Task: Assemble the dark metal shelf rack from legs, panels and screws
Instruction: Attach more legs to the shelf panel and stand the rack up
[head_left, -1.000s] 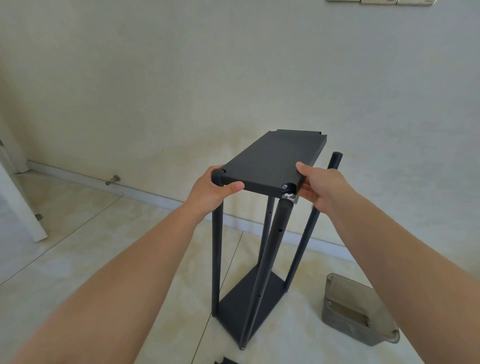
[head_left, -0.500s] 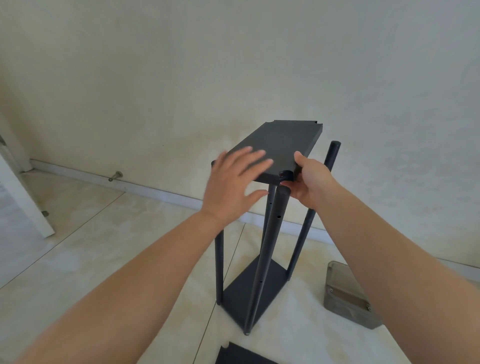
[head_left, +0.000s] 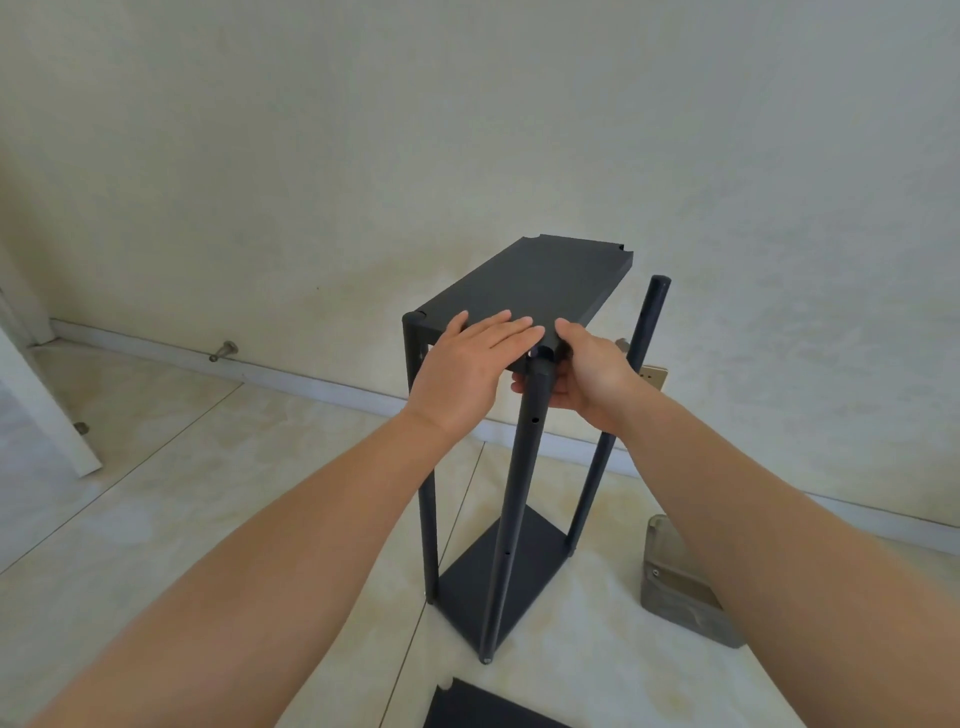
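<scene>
- Dark metal rack (head_left: 498, 467) stands on the floor (head_left: 182, 493) near the wall, partly built: bottom panel (head_left: 498, 577) down, legs up from it.
- Top panel (head_left: 524, 283) sits at leg-top height. Near-left corner meets the left leg (head_left: 423, 467); near-right corner is at the front leg (head_left: 519, 493) top.
- Right leg (head_left: 623, 415) pokes up beside the panel's right edge, apart from it, so that corner looks not yet joined. Far-left leg is hidden, can't tell.
- Left hand (head_left: 467, 364) lies flat on the top panel's near end, fingers straight, pressing, not gripping.
- Right hand (head_left: 587, 374) grips the near-right corner, thumb on top, fingers curled under by the front leg top. A small shiny bit shows at that joint, prob. a screw; too small to be sure.
- Spare panel (head_left: 493, 709) lies on the floor at the bottom edge, so at least one shelf is left to fit. Grey box (head_left: 680, 587) on the floor to the right, contents unclear.
- Judgement: roughly halfway. Left to do: fix top corners, pull in the right leg, add the spare panel.
- Vs 0.5 s ago: left hand was raised above the panel w/ fingers spread, now down flat on it. Vs 1 s ago: it held the near-left corner. Right hand stays at the same corner; panel barely shifts.
</scene>
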